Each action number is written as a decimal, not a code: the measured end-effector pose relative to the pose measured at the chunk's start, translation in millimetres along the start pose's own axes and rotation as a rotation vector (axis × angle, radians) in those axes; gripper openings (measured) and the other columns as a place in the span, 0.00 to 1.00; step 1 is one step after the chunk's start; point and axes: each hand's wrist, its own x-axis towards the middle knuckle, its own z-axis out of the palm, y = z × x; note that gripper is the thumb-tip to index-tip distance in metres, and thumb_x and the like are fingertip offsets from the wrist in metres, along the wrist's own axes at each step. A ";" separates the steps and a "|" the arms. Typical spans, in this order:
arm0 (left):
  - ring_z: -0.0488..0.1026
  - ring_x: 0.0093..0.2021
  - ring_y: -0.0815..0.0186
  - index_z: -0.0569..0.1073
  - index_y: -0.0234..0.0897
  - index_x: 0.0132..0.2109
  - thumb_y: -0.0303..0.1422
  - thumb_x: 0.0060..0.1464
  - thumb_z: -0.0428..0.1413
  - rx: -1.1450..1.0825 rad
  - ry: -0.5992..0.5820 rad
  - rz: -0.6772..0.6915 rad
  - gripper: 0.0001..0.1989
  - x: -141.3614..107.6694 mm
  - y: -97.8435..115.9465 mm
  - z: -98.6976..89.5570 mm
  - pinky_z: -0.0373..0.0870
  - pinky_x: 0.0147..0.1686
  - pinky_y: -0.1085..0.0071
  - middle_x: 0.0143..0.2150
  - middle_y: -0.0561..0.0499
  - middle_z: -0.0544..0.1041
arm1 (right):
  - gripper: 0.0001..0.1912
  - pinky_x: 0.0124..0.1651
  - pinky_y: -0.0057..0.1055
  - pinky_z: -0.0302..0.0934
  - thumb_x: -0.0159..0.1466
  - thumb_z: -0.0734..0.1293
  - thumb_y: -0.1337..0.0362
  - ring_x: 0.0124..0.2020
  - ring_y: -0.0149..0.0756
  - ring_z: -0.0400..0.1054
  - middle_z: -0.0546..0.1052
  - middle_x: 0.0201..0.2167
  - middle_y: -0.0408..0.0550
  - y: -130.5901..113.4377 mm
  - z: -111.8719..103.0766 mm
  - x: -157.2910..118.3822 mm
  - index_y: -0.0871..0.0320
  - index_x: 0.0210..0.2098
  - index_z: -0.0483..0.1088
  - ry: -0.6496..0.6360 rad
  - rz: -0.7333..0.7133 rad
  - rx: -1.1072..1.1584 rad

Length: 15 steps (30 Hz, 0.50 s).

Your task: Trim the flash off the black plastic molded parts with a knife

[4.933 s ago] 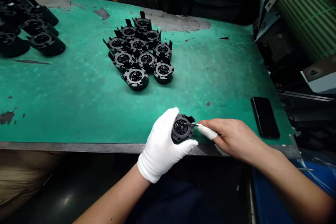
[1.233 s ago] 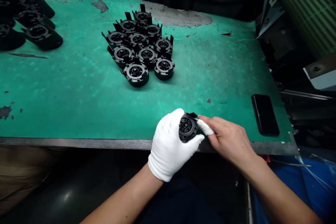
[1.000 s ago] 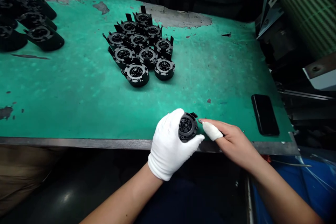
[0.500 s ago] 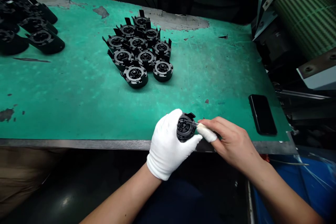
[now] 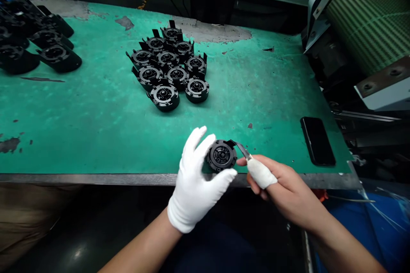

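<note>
My left hand (image 5: pixel 194 175), in a white glove, has its thumb and fingers around the edge of a black round plastic part (image 5: pixel 221 155). Ring-shaped details and small holes show on the part's face, which is turned up to me. Two of the gloved fingers stick out past it. In my right hand (image 5: pixel 272 177), with a white wrap on the thumb, is a small knife (image 5: pixel 244 151). Its thin blade points up and left at a tab on the part's upper right edge. The fingers hide the knife's handle.
Several similar black parts (image 5: pixel 165 96) stand grouped on the worn green tabletop (image 5: pixel 105 128). More black cylindrical parts (image 5: pixel 59 57) are at the far left. A phone (image 5: pixel 317 140) lies near the right edge, close to a machine with a green mesh belt (image 5: pixel 368 21).
The blade has moved from the middle of the part's face to its upper right edge. My right hand shifted slightly right and down. The left fingers have loosened and spread a little, and the part turned.
</note>
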 end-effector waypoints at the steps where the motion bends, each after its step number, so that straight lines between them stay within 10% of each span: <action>1: 0.57 0.73 0.49 0.68 0.37 0.63 0.36 0.60 0.63 -0.041 -0.013 -0.002 0.26 2.3 5.3 -6.3 0.59 0.70 0.45 0.70 0.39 0.64 | 0.16 0.31 0.30 0.58 0.75 0.56 0.53 0.25 0.30 0.62 0.71 0.28 0.39 -2.9 2.5 -2.7 0.52 0.54 0.68 -0.052 0.046 0.112; 7: 0.73 0.62 0.55 0.79 0.42 0.45 0.30 0.59 0.63 -0.320 -0.133 -0.035 0.07 18.2 39.9 -23.6 0.69 0.67 0.50 0.51 0.50 0.81 | 0.19 0.28 0.28 0.54 0.75 0.57 0.51 0.23 0.26 0.59 0.69 0.25 0.39 -15.7 16.0 -12.6 0.56 0.34 0.65 -0.173 0.110 0.379; 15: 0.77 0.55 0.58 0.79 0.39 0.35 0.27 0.59 0.62 -0.385 -0.001 -0.161 0.04 19.5 45.8 -22.1 0.73 0.62 0.60 0.43 0.51 0.82 | 0.14 0.31 0.28 0.57 0.75 0.57 0.55 0.24 0.27 0.62 0.71 0.26 0.38 -15.7 21.5 -22.1 0.55 0.43 0.69 -0.172 0.054 0.255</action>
